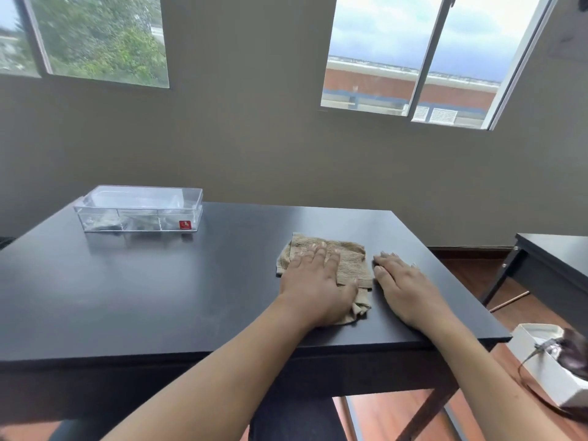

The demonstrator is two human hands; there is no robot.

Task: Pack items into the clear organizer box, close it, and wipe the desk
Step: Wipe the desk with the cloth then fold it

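A clear organizer box (140, 209) with its lid on stands at the far left of the black desk (159, 288); dark small items show through its compartments and a red sticker marks its front. A folded beige cloth (350, 256) lies on the right half of the desk. My left hand (315, 281) presses flat on the cloth with straight fingers. My right hand (404, 281) rests flat on the bare desk just right of the cloth, its fingertips at the cloth's right edge.
A second dark table (553, 259) stands at the right, across a strip of wooden floor. A white box (541, 370) with a cable and dark things in it sits low on the right. The wall and windows run behind the desk.
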